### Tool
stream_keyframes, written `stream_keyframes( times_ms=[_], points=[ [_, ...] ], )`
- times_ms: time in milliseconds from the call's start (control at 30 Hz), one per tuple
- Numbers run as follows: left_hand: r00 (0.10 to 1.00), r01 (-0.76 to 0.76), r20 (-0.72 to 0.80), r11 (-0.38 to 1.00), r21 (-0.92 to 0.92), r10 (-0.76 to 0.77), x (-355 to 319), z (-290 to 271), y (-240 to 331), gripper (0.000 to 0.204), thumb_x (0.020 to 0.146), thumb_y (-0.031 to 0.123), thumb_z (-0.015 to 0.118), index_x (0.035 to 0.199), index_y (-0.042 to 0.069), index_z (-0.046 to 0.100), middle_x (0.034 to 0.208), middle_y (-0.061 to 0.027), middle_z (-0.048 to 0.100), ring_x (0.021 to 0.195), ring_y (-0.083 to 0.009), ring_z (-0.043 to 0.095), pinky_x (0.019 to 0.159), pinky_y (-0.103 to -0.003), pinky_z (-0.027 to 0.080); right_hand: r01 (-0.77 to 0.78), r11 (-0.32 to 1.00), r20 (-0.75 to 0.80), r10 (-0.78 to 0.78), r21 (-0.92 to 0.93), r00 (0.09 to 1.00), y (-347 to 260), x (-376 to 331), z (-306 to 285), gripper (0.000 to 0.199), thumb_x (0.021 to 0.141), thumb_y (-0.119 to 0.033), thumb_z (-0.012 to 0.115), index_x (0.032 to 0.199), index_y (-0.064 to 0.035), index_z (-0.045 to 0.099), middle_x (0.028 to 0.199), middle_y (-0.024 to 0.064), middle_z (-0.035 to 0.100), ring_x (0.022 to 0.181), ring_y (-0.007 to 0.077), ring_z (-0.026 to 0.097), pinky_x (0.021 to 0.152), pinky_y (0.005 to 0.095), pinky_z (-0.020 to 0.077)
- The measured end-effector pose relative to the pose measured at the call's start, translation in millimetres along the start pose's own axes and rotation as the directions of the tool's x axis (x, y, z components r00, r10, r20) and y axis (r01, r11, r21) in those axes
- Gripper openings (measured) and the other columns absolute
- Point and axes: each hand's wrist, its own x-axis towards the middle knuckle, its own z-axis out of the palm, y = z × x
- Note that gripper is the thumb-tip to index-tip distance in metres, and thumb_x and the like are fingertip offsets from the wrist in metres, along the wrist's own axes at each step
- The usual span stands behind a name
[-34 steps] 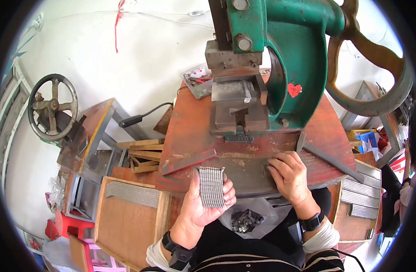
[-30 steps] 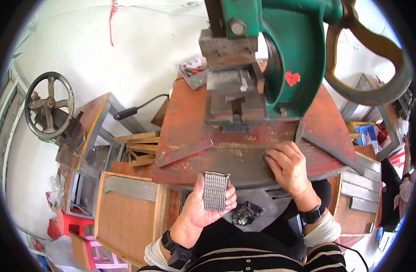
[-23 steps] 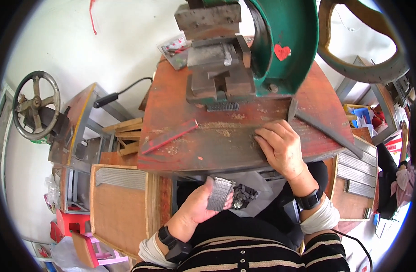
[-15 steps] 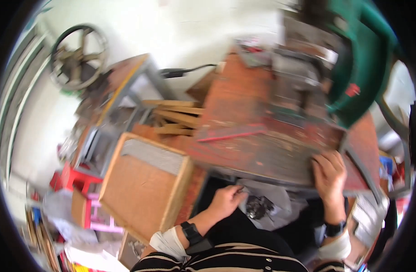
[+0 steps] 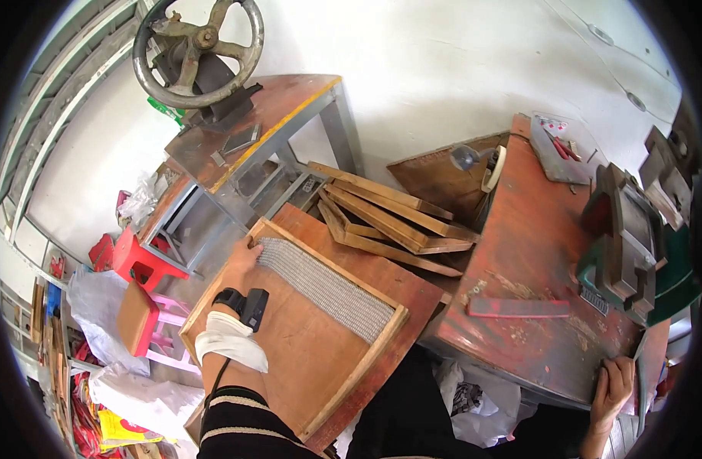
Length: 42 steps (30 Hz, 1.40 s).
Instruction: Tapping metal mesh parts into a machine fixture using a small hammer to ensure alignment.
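A shallow wooden tray (image 5: 290, 336) lies tilted to my left, and rows of small grey metal pieces (image 5: 324, 287) fill a band along its far side. My left hand (image 5: 244, 256) reaches to the tray's far left corner, at the end of those rows. Its fingers are bent together there; whatever is between them is too small to make out. On the right, my right hand (image 5: 614, 386) rests at the front edge of the worn red workbench (image 5: 512, 260), fingers loosely bent and apart, holding nothing visible. A red flat bar (image 5: 518, 307) lies on the bench.
A green machine (image 5: 672, 294) with a metal block stands at the bench's right. Wooden frames (image 5: 397, 218) are stacked behind the tray. Farther left are a handwheel (image 5: 205, 38) on a steel-legged table and a red stool (image 5: 140, 256). A plastic bag (image 5: 485, 405) with dark pieces hangs below the bench.
My left hand has moved from above the bag at my lap to the tray's far corner. The view has swung left. My right hand stays by the bench's front edge.
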Motion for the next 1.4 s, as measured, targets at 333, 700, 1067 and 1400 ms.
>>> stream_keyframes(
  times_ms=[333,700,1067,1400],
  points=[
    [0.972,-0.007,0.233,0.998,-0.068,0.022,16.6,-16.2,0.2,0.053,0.072,0.025,0.085,0.111,-0.007,0.068,0.095,-0.0152,0.072,0.084,-0.0247,0.069,0.076,-0.035,0.053,-0.12,0.989,0.053,0.125,-0.092,0.991,25.3,-18.5,-0.3,0.016,0.085,0.005,0.056,0.101,0.007,0.061,0.104,0.02,0.056,0.099,0.036,0.056,0.091,0.0407,0.043],
    [0.962,0.046,0.272,0.998,-0.045,-0.032,10.9,-32.6,29.2,0.046,0.066,0.018,0.091,0.102,-0.003,0.072,0.087,-0.0109,0.072,0.076,-0.0177,0.066,0.071,-0.031,0.053,-0.129,0.986,0.078,0.137,-0.104,0.987,33.7,-23.5,-1.3,0.017,0.089,0.003,0.053,0.103,0.0066,0.06,0.107,0.0204,0.056,0.102,0.037,0.055,0.095,0.0416,0.0417],
    [0.969,-0.082,0.245,0.985,0.154,0.042,7.4,-28.8,41.6,0.044,0.064,0.02,0.08,0.1,-0.004,0.072,0.089,-0.0233,0.07,0.081,-0.0339,0.069,0.076,-0.039,0.053,-0.123,0.987,0.092,0.133,-0.106,0.987,23.3,-18.0,-1.2,0.016,0.088,0.005,0.054,0.103,0.0059,0.06,0.106,0.0203,0.056,0.1,0.0365,0.056,0.092,0.0414,0.0426],
    [1.0,-0.004,-0.02,0.991,0.133,0.007,-5.6,-20.9,29.2,0.042,0.06,0.033,0.077,0.079,-0.004,0.072,0.067,-0.0204,0.067,0.064,-0.0282,0.068,0.062,-0.041,0.052,-0.088,0.984,-0.039,0.083,-0.152,0.996,0.3,-7.9,-4.4,0.017,0.076,0.004,0.062,0.093,0.0044,0.063,0.095,0.0197,0.057,0.088,0.0382,0.055,0.08,0.0452,0.0444]
  ],
)
